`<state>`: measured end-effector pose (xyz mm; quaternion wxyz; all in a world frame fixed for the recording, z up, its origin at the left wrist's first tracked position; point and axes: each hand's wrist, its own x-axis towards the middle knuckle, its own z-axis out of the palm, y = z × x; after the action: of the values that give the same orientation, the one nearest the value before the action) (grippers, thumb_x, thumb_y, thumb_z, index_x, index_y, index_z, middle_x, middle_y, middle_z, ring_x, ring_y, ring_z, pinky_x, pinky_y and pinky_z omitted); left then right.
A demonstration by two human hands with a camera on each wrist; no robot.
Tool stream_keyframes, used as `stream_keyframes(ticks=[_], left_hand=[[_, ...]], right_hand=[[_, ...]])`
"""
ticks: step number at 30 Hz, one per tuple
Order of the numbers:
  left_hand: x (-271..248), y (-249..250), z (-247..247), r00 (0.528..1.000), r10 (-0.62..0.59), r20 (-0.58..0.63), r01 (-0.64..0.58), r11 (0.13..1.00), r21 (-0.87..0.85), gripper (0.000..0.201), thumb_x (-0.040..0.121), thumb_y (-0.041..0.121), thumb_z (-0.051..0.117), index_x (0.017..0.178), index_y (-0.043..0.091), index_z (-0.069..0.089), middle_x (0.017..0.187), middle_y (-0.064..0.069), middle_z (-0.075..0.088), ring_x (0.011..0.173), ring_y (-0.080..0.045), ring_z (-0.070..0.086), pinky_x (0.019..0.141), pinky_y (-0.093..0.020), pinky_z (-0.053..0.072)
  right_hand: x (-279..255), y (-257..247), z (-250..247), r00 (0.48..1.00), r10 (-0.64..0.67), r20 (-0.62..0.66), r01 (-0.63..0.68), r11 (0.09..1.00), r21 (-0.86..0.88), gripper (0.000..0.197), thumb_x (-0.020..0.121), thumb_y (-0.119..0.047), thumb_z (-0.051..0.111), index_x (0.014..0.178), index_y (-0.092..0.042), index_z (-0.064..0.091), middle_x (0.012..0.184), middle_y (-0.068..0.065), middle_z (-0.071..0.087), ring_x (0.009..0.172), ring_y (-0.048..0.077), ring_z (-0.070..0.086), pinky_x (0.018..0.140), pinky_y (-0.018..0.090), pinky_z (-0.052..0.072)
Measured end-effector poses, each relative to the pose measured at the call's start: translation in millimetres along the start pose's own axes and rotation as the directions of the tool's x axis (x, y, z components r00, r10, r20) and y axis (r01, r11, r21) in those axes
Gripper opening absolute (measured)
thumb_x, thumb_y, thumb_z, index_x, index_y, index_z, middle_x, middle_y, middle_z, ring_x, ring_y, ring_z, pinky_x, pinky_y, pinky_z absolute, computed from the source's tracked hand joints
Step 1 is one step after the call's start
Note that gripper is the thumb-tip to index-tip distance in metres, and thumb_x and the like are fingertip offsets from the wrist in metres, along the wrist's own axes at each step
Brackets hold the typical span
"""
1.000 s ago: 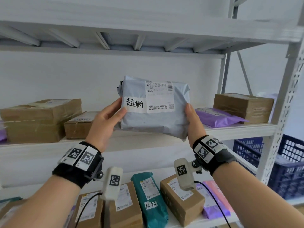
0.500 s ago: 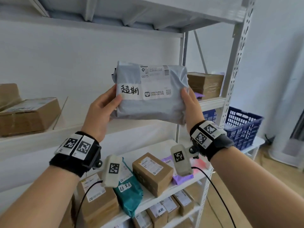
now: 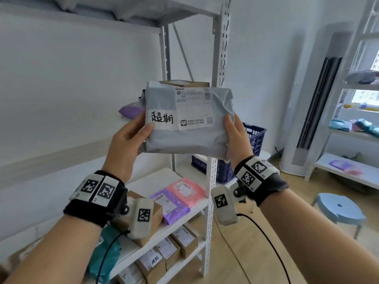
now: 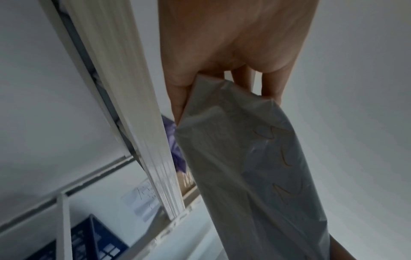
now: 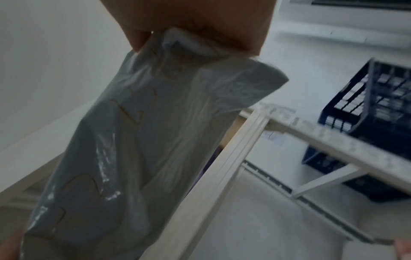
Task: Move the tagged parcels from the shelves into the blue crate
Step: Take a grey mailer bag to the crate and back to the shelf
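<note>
A grey plastic parcel (image 3: 188, 124) with a white shipping label and a handwritten tag is held up in the air in front of the white shelf post (image 3: 222, 58). My left hand (image 3: 127, 144) grips its left edge, thumb on the front. My right hand (image 3: 238, 136) grips its right edge. The wrist views show the same grey parcel (image 4: 242, 167) (image 5: 142, 144) pinched between thumb and fingers. The blue crate (image 3: 252, 144) stands behind and below the parcel, to the right of the shelf unit, mostly hidden; it shows again as the blue crate (image 5: 378, 109) in the right wrist view.
Lower shelves hold pink (image 3: 185, 190) and purple (image 3: 170, 203) mailers, a teal mailer (image 3: 106, 255) and several cardboard boxes (image 3: 164, 251). A purple mailer (image 3: 131, 111) and a box lie on the upper shelf behind the parcel. A light blue stool (image 3: 338, 208) and a second rack (image 3: 354, 124) stand at right.
Both hands have carried the grey parcel off the shelf and swung it right, toward the end of the shelf unit. The view turned with it, so the crate now lies behind the parcel.
</note>
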<state>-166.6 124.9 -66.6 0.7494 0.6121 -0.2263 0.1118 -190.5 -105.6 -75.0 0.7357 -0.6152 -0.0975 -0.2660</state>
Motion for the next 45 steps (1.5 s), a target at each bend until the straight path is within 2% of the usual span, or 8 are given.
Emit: stream_keyframes(ticks=[2, 7, 14, 19, 29, 39, 43, 45], left_hand=[[2.6, -12.3, 35.3, 1.000, -0.019, 0.007, 0.019, 0.999, -0.031, 0.030, 0.092, 0.019, 0.058, 0.116, 0.036, 0.062, 0.111, 0.015, 0.070, 0.104, -0.002, 0.064, 0.077, -0.022, 0.053], [8.4, -40.4, 128.5, 0.997, -0.032, 0.074, 0.039, 0.994, -0.104, 0.031, 0.091, 0.017, 0.058, 0.118, 0.033, 0.061, 0.106, 0.017, 0.072, 0.100, 0.000, 0.065, 0.070, -0.017, 0.053], [9.8, -82.1, 247.2, 0.984, -0.056, 0.168, 0.086, 0.980, -0.178, 0.037, 0.082, 0.025, 0.062, 0.117, 0.035, 0.063, 0.110, 0.014, 0.071, 0.103, -0.003, 0.066, 0.072, -0.015, 0.053], [17.4, -110.7, 309.5, 0.971, -0.094, 0.220, 0.138, 0.971, -0.194, 0.038, 0.078, 0.028, 0.062, 0.115, 0.037, 0.062, 0.109, 0.015, 0.072, 0.099, -0.002, 0.066, 0.069, -0.016, 0.053], [66.9, -169.4, 367.6, 0.958, -0.128, 0.256, 0.177, 0.968, -0.176, 0.040, 0.078, 0.030, 0.061, 0.117, 0.037, 0.062, 0.115, 0.013, 0.070, 0.103, -0.003, 0.065, 0.073, -0.015, 0.054], [189.4, -240.4, 407.3, 0.958, -0.141, 0.250, 0.194, 0.960, -0.202, 0.044, 0.077, 0.029, 0.062, 0.120, 0.035, 0.061, 0.116, 0.010, 0.070, 0.100, -0.005, 0.067, 0.070, -0.018, 0.055], [238.6, -262.5, 418.4, 0.958, -0.147, 0.248, 0.193, 0.966, -0.173, 0.049, 0.078, 0.030, 0.062, 0.127, 0.029, 0.060, 0.119, 0.008, 0.069, 0.110, -0.014, 0.065, 0.086, -0.038, 0.055], [253.9, -274.9, 423.2, 0.960, -0.156, 0.231, 0.196, 0.967, -0.163, 0.045, 0.076, 0.030, 0.062, 0.121, 0.033, 0.062, 0.115, 0.011, 0.070, 0.106, -0.011, 0.066, 0.089, -0.039, 0.052]], right_hand=[[2.9, -6.2, -36.5, 1.000, -0.008, -0.007, 0.008, 1.000, 0.000, 0.024, 0.101, -0.027, 0.041, 0.118, -0.036, 0.056, 0.111, -0.001, 0.069, 0.098, 0.019, 0.069, 0.082, 0.036, 0.056], [9.5, -24.0, -127.0, 0.996, -0.020, -0.090, 0.013, 0.997, -0.072, 0.026, 0.099, -0.038, 0.046, 0.121, -0.037, 0.059, 0.120, 0.007, 0.067, 0.106, 0.029, 0.066, 0.092, 0.050, 0.053], [19.2, -33.0, -253.3, 0.979, -0.020, -0.201, -0.007, 0.991, -0.131, 0.041, 0.093, -0.044, 0.050, 0.132, -0.031, 0.053, 0.121, 0.013, 0.062, 0.106, 0.033, 0.064, 0.092, 0.051, 0.053], [30.8, -26.0, -319.8, 0.954, 0.044, -0.295, -0.096, 0.982, -0.162, 0.062, 0.073, -0.065, 0.060, 0.128, -0.036, 0.056, 0.129, 0.013, 0.055, 0.113, 0.033, 0.060, 0.095, 0.053, 0.050], [87.4, 23.2, -392.9, 0.945, 0.042, -0.324, -0.104, 0.979, -0.178, 0.063, 0.076, -0.063, 0.058, 0.131, -0.033, 0.055, 0.129, 0.014, 0.054, 0.113, 0.033, 0.060, 0.097, 0.051, 0.049], [225.2, 82.7, -440.2, 0.941, 0.022, -0.339, -0.095, 0.975, -0.200, 0.067, 0.073, -0.065, 0.058, 0.132, -0.033, 0.054, 0.129, 0.011, 0.055, 0.113, 0.028, 0.061, 0.097, 0.048, 0.051], [272.6, 106.1, -451.8, 0.938, 0.034, -0.345, -0.104, 0.977, -0.185, 0.065, 0.073, -0.067, 0.059, 0.130, -0.037, 0.054, 0.129, 0.011, 0.054, 0.114, 0.031, 0.059, 0.097, 0.050, 0.050], [290.7, 117.7, -457.0, 0.941, 0.044, -0.335, -0.112, 0.976, -0.187, 0.061, 0.073, -0.068, 0.059, 0.128, -0.041, 0.055, 0.129, 0.011, 0.055, 0.114, 0.031, 0.059, 0.098, 0.050, 0.049]])
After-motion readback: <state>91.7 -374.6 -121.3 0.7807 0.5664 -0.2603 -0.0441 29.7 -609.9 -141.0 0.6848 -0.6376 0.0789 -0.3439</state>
